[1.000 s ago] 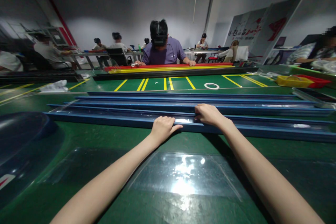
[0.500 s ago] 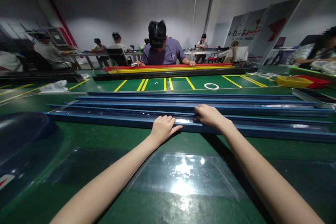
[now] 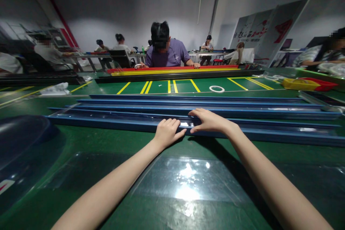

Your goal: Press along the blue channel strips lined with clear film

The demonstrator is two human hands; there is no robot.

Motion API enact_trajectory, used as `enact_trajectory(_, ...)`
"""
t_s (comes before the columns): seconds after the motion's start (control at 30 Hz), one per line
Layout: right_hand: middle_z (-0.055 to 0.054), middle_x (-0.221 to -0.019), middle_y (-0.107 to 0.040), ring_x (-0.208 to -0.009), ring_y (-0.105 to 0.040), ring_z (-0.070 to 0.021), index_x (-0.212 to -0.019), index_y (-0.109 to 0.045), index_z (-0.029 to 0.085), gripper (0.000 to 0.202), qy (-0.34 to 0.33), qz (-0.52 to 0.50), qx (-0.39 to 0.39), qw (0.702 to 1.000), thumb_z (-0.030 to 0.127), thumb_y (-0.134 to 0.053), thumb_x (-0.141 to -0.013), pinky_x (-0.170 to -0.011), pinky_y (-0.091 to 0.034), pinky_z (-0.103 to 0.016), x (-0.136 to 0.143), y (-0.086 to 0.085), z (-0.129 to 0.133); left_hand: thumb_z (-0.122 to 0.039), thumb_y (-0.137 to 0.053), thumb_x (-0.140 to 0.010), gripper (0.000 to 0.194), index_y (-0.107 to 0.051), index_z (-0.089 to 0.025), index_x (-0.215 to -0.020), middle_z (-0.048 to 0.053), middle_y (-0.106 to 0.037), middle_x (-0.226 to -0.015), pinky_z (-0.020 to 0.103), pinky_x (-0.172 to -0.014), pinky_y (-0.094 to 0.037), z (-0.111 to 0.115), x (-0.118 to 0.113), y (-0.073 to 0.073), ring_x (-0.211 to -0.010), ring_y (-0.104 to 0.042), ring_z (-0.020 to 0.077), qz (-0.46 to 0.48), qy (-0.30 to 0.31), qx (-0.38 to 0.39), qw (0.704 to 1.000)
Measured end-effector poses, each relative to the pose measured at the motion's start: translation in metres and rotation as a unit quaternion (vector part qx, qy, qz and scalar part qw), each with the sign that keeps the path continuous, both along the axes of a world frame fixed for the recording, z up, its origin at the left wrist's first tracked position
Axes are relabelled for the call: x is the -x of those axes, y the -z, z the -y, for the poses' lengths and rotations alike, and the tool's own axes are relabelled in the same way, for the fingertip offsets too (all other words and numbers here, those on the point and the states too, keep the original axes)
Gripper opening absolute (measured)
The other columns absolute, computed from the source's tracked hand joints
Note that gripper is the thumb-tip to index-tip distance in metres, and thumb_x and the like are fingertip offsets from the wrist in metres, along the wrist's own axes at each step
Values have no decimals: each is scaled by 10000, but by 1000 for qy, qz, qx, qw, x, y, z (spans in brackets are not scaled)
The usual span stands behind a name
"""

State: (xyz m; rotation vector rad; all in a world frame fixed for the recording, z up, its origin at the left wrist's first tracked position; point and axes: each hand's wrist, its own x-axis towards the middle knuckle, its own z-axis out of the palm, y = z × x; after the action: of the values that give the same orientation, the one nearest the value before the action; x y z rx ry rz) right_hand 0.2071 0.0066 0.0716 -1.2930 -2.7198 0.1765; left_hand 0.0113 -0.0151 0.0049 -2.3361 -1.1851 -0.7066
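Observation:
Across the green tabletop lies a long blue channel strip (image 3: pixel 129 123), with a shiny clear film along its trough. My left hand (image 3: pixel 167 132) rests on its near wall, fingers bent over the rim and thumb pointing right along the front side. Just to the right, my right hand (image 3: pixel 211 120) reaches over the same strip. Its forefinger and thumb are spread apart, with the thumb near the front rim and nothing visible between them. The undersides of both hands' fingers are hidden. Behind lie more blue channel strips (image 3: pixel 242 108), close alongside.
A clear plastic sheet (image 3: pixel 205 179) lies in front, reflecting light. A dark rounded object (image 3: pixel 24 143) is at left. Farther back are a white ring (image 3: pixel 216 89), yellow tray (image 3: pixel 302 84) and crumpled white material (image 3: pixel 55 89). Opposite, a person (image 3: pixel 168 48) handles red, yellow and black strips (image 3: pixel 175 73).
My right hand has shifted slightly left and its fingers have spread from a closed pinch at the strip. My left hand stays where it was.

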Motion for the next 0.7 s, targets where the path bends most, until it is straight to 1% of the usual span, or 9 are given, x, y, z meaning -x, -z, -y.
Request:
enact_trajectory(0.07, -131, -1141, -519, -1032, -481, -249, -1177, -461, 140, 677, 0, 7, 9, 1000, 463, -648, -612, -836, -373, -300, 0, 5, -2, -391, -397, -834, 276, -534, -172, -739, 27, -594, -687, 292, -608, -310, 0, 0, -1, -669, -524, 161, 5, 2, 4, 1000)
enact_trajectory(0.17, -120, -1124, -527, -980, -510, -231, -1185, -464, 157, 654, 6, 15, 21, 1000, 442, -634, -622, -795, -392, -276, -1, 8, -4, -316, -393, -823, 218, -537, -171, -747, 25, -596, -693, 294, -605, -314, 1, 0, -2, -673, -523, 160, 7, 5, 12, 1000)
enact_trajectory(0.27, -116, -1088, -544, -904, -537, -213, -1181, -472, 147, 646, 2, 19, 24, 1000, 453, -615, -629, -732, -409, -256, -2, 7, -5, -280, -388, -816, 196, -545, -169, -773, 24, -598, -707, 296, -607, -320, 2, 1, -2, -682, -519, 158, 10, 14, 13, 1000)
enact_trajectory(0.47, -107, -1072, -554, -866, -546, -197, -1148, -490, 152, 629, -1, 21, 30, 999, 452, -622, -611, -688, -413, -237, -7, 5, -7, -278, -402, -807, 191, -554, -162, -798, 24, -600, -722, 305, -618, -321, 3, 2, -3, -693, -511, 164, 14, 29, -9, 999)
enact_trajectory(0.7, -91, -1058, -560, -912, -534, -219, -1086, -507, 166, 643, 35, 28, 82, 996, 426, -679, -523, -728, -420, -254, -35, 5, -16, -316, -412, -808, 212, -559, -164, -791, 32, -601, -731, 303, -639, -325, 4, 2, -3, -699, -508, 169, 15, 18, -3, 1000)
